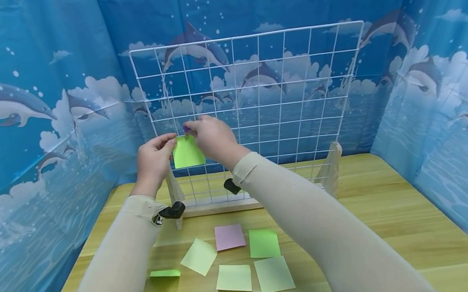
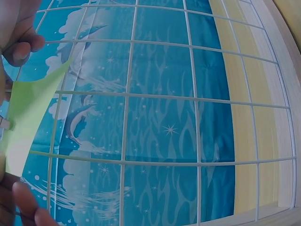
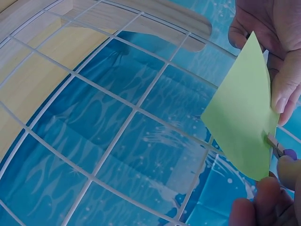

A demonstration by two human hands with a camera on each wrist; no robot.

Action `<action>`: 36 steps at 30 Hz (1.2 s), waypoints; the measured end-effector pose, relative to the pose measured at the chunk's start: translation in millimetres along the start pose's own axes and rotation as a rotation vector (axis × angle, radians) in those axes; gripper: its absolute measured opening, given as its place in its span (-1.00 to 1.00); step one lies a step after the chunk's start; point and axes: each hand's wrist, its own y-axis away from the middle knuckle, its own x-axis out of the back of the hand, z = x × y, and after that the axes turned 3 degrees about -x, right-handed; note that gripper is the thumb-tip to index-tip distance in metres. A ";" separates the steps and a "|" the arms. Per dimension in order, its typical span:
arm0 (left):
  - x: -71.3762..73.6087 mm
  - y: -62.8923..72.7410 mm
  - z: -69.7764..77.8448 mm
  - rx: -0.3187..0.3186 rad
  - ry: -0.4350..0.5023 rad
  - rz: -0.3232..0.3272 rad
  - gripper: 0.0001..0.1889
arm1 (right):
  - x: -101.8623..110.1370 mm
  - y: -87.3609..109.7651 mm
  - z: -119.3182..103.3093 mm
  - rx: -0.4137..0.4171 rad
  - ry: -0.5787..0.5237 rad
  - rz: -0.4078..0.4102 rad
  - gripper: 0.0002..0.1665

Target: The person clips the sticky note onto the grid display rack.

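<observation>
In the head view, a bright green sticky note (image 1: 188, 151) is held up against the white wire grid (image 1: 281, 82). My left hand (image 1: 154, 163) pinches its upper left corner. My right hand (image 1: 214, 139) pinches a small purple clip (image 1: 187, 129) at the note's top edge. The right wrist view shows the clip's pale jaws overlapping the edge of the green sheet (image 3: 240, 113), with the right thumb on its purple end (image 3: 290, 153). Seen from the left wrist, the note (image 2: 30, 117) curves, its lower part standing off the wires.
On the wooden table (image 1: 380, 225) lie several loose notes, among them a pink one (image 1: 229, 237), a green one (image 1: 264, 243) and a pale yellow one (image 1: 199, 257). The grid stands in a wooden base (image 1: 221, 207). A dolphin-print curtain (image 1: 12, 166) surrounds the table.
</observation>
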 end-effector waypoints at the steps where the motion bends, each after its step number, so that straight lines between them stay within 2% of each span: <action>1: -0.1 -0.2 0.0 0.001 0.000 0.001 -0.65 | 0.0 -0.2 0.4 0.001 0.006 -0.007 -0.54; 6: -0.4 -0.5 -0.7 0.005 -0.008 -0.001 -0.65 | 1.0 -0.5 3.1 0.000 0.017 -0.051 -0.48; 11: 0.0 0.1 -1.3 0.010 -0.004 -0.006 -0.64 | 1.8 0.3 8.1 -0.025 -0.135 -0.142 -0.34; 14: 0.5 0.7 -1.3 0.009 -0.015 -0.007 -0.63 | 1.6 1.1 11.0 -0.042 -0.239 -0.173 -0.34; 17: 0.6 1.1 -0.8 0.002 -0.024 -0.009 -0.63 | 1.4 1.1 12.7 -0.048 -0.291 -0.184 -0.38; 25: 0.9 2.4 0.5 -0.024 -0.043 -0.007 -0.65 | 1.3 1.0 13.6 -0.042 -0.306 -0.235 -0.35; 36: 3.2 4.6 3.7 -0.054 -0.131 -0.033 -0.61 | 3.9 5.8 16.2 -0.043 -0.333 -0.232 -0.30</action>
